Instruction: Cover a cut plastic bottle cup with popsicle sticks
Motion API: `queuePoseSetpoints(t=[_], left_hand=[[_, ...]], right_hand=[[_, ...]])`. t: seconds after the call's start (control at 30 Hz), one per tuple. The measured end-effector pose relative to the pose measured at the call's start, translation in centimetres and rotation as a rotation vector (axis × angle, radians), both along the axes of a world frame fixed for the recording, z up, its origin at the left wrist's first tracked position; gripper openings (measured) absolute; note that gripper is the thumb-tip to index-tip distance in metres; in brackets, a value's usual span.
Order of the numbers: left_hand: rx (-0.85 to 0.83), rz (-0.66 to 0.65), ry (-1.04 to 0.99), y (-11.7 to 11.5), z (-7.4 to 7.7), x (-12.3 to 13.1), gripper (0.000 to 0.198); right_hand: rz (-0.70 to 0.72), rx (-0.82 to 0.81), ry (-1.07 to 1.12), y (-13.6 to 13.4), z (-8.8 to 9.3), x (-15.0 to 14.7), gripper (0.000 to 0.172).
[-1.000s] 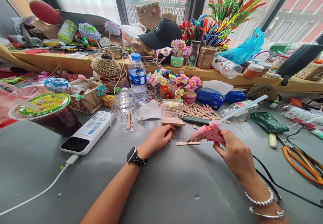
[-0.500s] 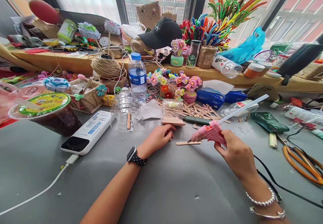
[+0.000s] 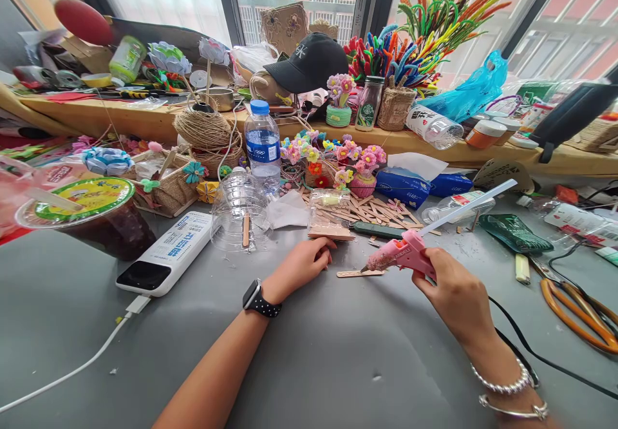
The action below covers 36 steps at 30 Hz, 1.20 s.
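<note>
In my right hand (image 3: 456,294) is a pink hot glue gun (image 3: 410,255), held by its handle, with a white glue stick (image 3: 468,207) jutting out of its back. The gun's nozzle points down at a small craft stick (image 3: 360,274) lying flat on the grey table, with glue visible along its top. My left hand (image 3: 302,265) rests on the table to the left of that stick, fingers loosely bent, thumb apart from the index finger, nothing visible in it. Just beyond its fingertips is a clear plastic piece (image 3: 329,213) with wooden sticks along its front edge.
Behind lie a pile of craft sticks (image 3: 371,207), a dark green cutter (image 3: 379,230) and a water bottle (image 3: 262,149). A white power bank (image 3: 168,252) and a drink cup (image 3: 111,223) stand left. Orange-handled scissors (image 3: 574,313) and the gun's black cord (image 3: 541,358) are right.
The glue gun's nozzle has shifted slightly to the right along the craft stick, together with my right hand. My left hand has stayed where it was.
</note>
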<state>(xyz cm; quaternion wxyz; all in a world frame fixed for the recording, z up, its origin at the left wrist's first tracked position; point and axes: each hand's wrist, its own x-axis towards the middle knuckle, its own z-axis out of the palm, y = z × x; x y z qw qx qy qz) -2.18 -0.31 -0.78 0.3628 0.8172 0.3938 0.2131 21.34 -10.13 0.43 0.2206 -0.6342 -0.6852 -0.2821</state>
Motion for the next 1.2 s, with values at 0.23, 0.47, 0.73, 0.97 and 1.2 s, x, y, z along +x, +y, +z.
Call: queuePoseSetpoints(t=[0.23, 0.47, 0.73, 0.97, 1.2], left_hand=[[0.000, -0.001, 0.010, 0.0, 0.0, 0.0, 0.023], [-0.001, 0.000, 0.003, 0.0, 0.1, 0.0, 0.023], [0.004, -0.003, 0.035, 0.0, 0.2, 0.1, 0.024], [0.002, -0.009, 0.025, 0.0, 0.1, 0.0, 0.024], [-0.008, -0.009, 0.034, 0.1, 0.0, 0.0, 0.024]], right_hand=[[-0.026, -0.024, 0.011, -0.1, -0.2, 0.4, 0.010], [-0.016, -0.006, 0.010, -0.1, -0.1, 0.6, 0.010], [-0.039, -0.018, 0.020, -0.1, 0.0, 1.0, 0.011], [-0.057, -0.032, 0.047, -0.2, 0.2, 1.3, 0.011], [-0.054, -0.012, 0.047, -0.2, 0.5, 1.7, 0.013]])
